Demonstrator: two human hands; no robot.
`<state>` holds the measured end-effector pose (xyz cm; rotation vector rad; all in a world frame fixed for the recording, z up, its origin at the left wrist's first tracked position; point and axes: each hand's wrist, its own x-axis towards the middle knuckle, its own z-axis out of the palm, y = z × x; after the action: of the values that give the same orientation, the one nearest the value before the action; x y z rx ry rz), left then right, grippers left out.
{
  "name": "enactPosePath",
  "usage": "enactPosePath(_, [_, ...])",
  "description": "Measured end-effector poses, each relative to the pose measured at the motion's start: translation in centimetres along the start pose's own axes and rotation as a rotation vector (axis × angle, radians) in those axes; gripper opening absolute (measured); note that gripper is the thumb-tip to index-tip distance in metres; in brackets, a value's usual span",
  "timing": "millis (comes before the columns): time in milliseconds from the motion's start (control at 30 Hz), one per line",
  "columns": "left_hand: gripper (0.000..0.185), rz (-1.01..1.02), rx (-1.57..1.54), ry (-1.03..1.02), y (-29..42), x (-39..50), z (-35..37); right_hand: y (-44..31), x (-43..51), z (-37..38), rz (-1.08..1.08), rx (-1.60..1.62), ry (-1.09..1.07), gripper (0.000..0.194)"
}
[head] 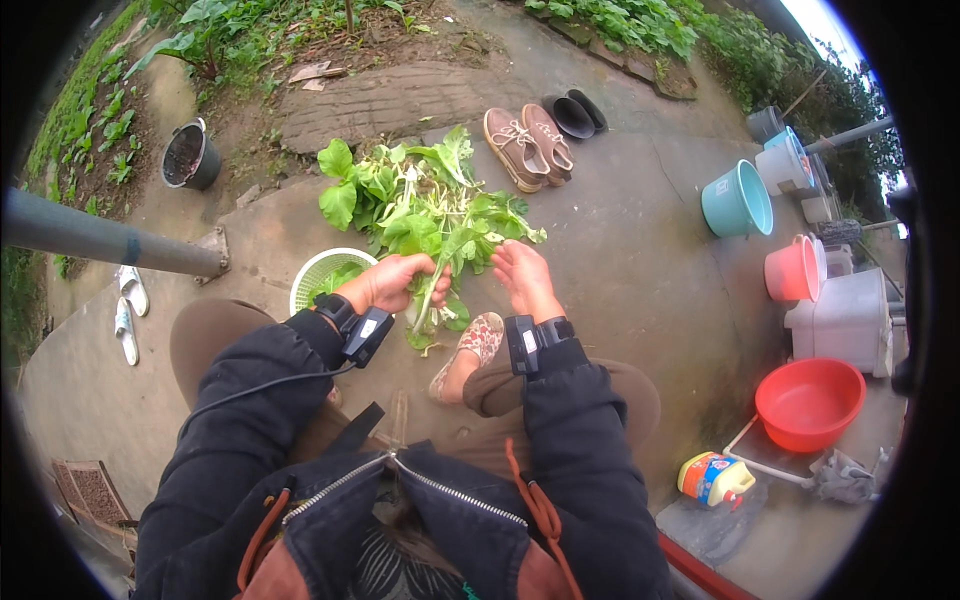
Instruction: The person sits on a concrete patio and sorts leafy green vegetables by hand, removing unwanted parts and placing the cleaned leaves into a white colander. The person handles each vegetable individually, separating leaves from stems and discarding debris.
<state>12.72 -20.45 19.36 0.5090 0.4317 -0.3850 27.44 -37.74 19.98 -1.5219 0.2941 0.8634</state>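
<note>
My left hand (401, 283) is closed around the pale stem of a leafy green vegetable (433, 289), whose lower end hangs between my knees. Just right of it, my right hand (523, 276) is raised with its palm up and fingers slightly curled, beside the leaves; nothing shows in it. Beyond both hands a loose pile of leafy greens (405, 195) lies on the concrete. A white-and-green plastic basket (304, 277) with green leaves in it stands beside my left wrist, partly hidden by that hand.
Brown lace-up shoes (514, 150) and dark boots (571, 116) stand beyond the pile. A black bucket (201, 166) and a metal post (150, 244) are at the left. Along the right are a teal bucket (724, 201), a pink bucket (787, 270), a red basin (810, 405) and a yellow jug (709, 478).
</note>
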Motion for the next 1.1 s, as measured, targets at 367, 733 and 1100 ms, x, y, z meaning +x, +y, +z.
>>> enactPosePath(367, [0.041,0.054,0.049,-0.041,0.5,-0.9,0.6,0.3,-2.1,3.4,-0.161,-0.023,-0.342,0.022])
enactPosePath(733, [0.038,0.27,0.181,0.131,0.2,-0.8,0.1,-1.9,-2.5,3.4,-0.266,-0.014,-0.06,0.035])
enactPosePath(1100, [0.044,0.244,0.259,0.135,0.2,-1.0,0.0,-1.9,-1.1,2.0,-0.393,-0.178,0.142,0.059])
